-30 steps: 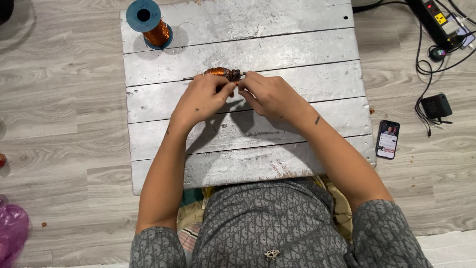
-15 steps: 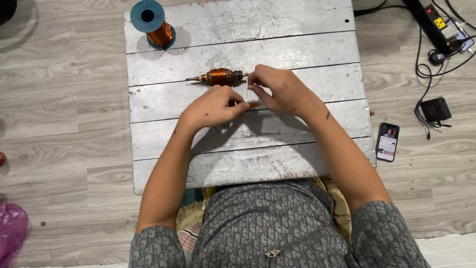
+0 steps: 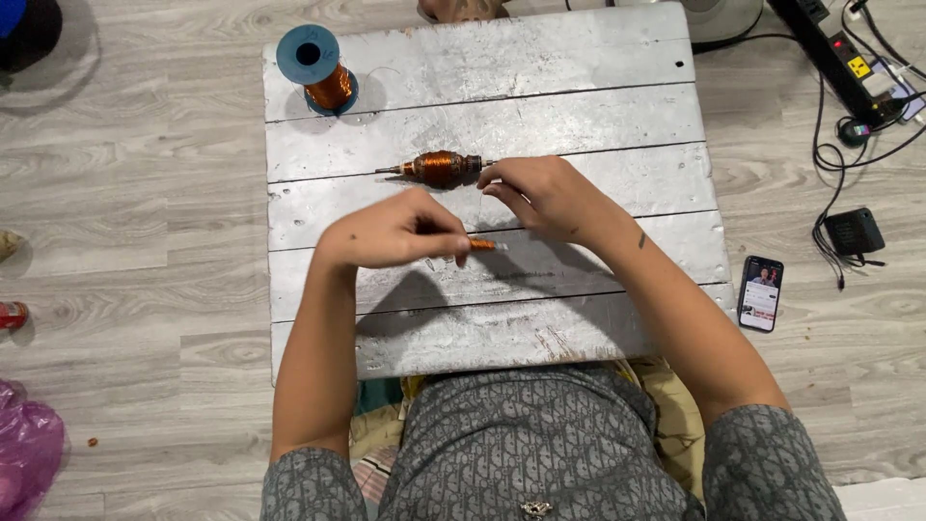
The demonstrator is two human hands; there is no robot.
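Note:
A copper-wound motor armature (image 3: 440, 167) lies on its side on the silvery plank table (image 3: 579, 106), its thin shaft pointing left. My right hand (image 3: 540, 193) rests at its right end, fingertips touching the shaft there. My left hand (image 3: 400, 232) sits a little nearer to me, closed around a small orange-tipped tool (image 3: 479, 244) whose tip pokes out to the right. A spool of copper wire (image 3: 318, 68) with blue flanges stands upright at the table's far left corner.
A phone (image 3: 761, 292) with a lit screen lies on the wood floor to the right. Beyond it sit a black adapter (image 3: 854, 232), cables and a power strip (image 3: 849, 63). A pink plastic bag (image 3: 24, 453) is at the lower left.
The armature went from between both hands down onto the table. My left hand drew back toward me and now holds the small orange-tipped tool; my right hand stays at the shaft's right end.

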